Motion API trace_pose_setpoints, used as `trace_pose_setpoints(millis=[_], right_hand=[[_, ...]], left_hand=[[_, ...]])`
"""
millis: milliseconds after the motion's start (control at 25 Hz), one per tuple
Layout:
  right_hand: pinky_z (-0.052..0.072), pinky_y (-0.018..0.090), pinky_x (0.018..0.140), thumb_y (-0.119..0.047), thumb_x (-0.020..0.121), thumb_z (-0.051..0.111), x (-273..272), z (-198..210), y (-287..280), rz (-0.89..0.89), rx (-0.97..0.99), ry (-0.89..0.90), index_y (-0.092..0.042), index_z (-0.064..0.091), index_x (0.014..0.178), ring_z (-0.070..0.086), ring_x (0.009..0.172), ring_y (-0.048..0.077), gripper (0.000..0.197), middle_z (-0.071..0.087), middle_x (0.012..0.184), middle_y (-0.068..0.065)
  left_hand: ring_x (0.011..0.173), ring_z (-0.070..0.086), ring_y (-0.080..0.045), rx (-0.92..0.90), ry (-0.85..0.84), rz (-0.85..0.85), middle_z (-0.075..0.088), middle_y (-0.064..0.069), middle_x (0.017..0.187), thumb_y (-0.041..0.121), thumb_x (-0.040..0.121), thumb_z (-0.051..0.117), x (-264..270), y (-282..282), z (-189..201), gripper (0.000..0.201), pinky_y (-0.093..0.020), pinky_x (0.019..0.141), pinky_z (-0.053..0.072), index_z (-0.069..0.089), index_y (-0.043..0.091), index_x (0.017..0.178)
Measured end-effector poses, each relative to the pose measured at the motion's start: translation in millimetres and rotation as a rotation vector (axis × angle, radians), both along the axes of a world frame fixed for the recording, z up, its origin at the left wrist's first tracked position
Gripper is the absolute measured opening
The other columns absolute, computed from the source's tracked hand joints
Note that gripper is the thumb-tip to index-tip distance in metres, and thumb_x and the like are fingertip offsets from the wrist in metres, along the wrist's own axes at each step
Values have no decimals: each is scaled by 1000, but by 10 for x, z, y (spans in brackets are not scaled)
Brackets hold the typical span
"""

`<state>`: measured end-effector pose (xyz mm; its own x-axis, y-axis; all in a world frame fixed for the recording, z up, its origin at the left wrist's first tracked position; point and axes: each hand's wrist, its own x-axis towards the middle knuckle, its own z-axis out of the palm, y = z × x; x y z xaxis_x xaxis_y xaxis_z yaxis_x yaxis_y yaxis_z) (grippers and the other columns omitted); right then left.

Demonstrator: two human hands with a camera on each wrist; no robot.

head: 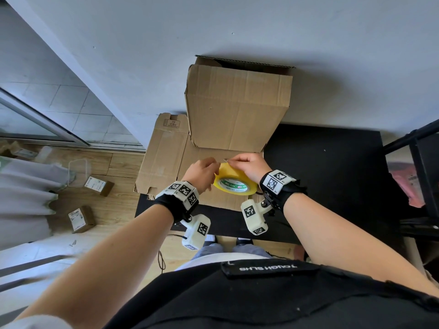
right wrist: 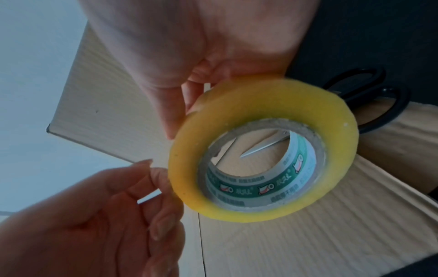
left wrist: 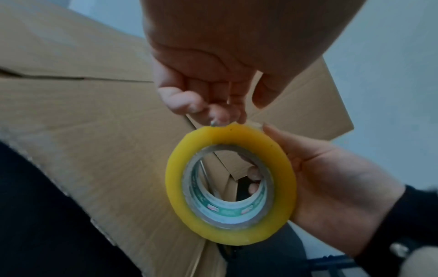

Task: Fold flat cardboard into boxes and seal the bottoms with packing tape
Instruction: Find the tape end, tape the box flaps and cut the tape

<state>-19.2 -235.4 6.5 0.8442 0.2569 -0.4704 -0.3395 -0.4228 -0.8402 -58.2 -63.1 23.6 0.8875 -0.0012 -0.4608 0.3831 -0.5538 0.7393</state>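
Gripping the tape roll point(head: 235, 184) with your right hand point(head: 249, 168), you hold it above the flat cardboard point(head: 164, 157) that lies on the black desk point(head: 332, 176). The fingers point(left wrist: 253, 173) of that hand pass through the core, with two fingertips visible inside the ring in the left wrist view, while the palm backs the outer yellow winding and the thumb lies along its edge. The roll is tilted, its open core facing you.

Your left hand point(head: 202, 173) is at the upper rim of the roll. Its fingers point(left wrist: 220, 114) are curled, with fingertips and thumb bunched together at the yellow edge. Whether they have hold of a free tape end cannot be told from these views; the tips touch the winding.

An assembled cardboard box point(head: 237, 108) stands just beyond the hands, leaning against the white wall point(head: 237, 27), with its open end upward. It rests partly on the flat cardboard, which overhangs the left edge of the desk.

A pair of black-handled scissors point(right wrist: 369, 97) lies behind the roll in the right wrist view, handles on the desk and blade tip on cardboard, seen through the core.

On the wooden floor point(head: 118, 167) to your left lie two small labelled parcels point(head: 80, 218).
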Motion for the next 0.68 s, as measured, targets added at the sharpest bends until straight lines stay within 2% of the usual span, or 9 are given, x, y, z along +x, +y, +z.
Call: trace_pose_setpoints(millis=[40, 80, 160, 200, 280, 400, 520, 600, 680], right_hand=[[49, 39, 96, -30, 90, 67, 1, 4, -11, -2, 7, 1, -13, 74, 100, 63, 101, 25, 21, 70, 98, 3], [50, 41, 96, -30, 90, 67, -2, -3, -20, -7, 17, 6, -12, 74, 100, 64, 101, 27, 22, 70, 98, 5], [51, 44, 95, -34, 91, 65, -5, -13, -20, -11, 14, 10, -13, 73, 99, 66, 100, 28, 24, 71, 98, 7], [52, 44, 94, -38, 93, 62, -4, -19, -15, -12, 4, 10, -15, 73, 98, 67, 98, 27, 26, 72, 98, 7], [52, 41, 93, -42, 97, 54, -8, 3, -18, -14, 3, 25, -16, 74, 95, 67, 96, 26, 33, 73, 97, 8], [50, 36, 89, -36, 100, 50, -30, 50, -50, 19, -6, 17, -12, 74, 95, 65, 94, 25, 34, 71, 97, 10], [48, 32, 87, -33, 101, 50, -60, 51, -60, 25, 5, 14, -10, 71, 100, 62, 91, 20, 32, 68, 94, 6], [47, 34, 91, -32, 100, 50, -61, 10, -51, 32, -5, -6, -12, 70, 105, 62, 96, 21, 29, 68, 100, 3], [49, 39, 94, -34, 99, 52, -44, -49, -53, 22, -21, -13, -14, 69, 108, 63, 101, 25, 27, 69, 106, 6]], left_hand=[[51, 57, -26, -14, -5, 12, 58, -2, 64, 29, 93, 47, -27, -11, 8, 22, -30, 53, 42, 54, 15, 76], [54, 58, -25, 64, -53, -39, 60, 0, 67, 37, 95, 47, -59, -26, 13, 25, -30, 54, 42, 52, 16, 82], [62, 57, -23, 365, -173, -225, 60, 3, 72, 50, 97, 43, -110, -62, -14, 31, -32, 56, 40, 44, 20, 90], [64, 56, -24, 457, -221, -282, 59, 3, 74, 50, 98, 41, -115, -81, -26, 30, -32, 57, 39, 41, 21, 92], [66, 54, -26, 450, -240, -325, 56, 3, 73, 45, 100, 41, -87, -96, -40, 25, -32, 59, 37, 41, 21, 91], [70, 55, -28, 335, -233, -380, 52, 3, 70, 36, 100, 45, -61, -79, -36, 18, -31, 60, 35, 42, 23, 88], [68, 55, -27, 421, -361, -443, 56, 4, 77, 36, 101, 44, -69, -70, -41, 14, -31, 60, 36, 42, 23, 96], [67, 56, -26, 416, -356, -416, 61, 2, 80, 38, 101, 42, -54, -70, -49, 18, -32, 60, 39, 41, 20, 103], [67, 54, -27, 477, -367, -461, 59, 2, 81, 37, 102, 40, -41, -65, -57, 20, -33, 60, 39, 42, 17, 106]])
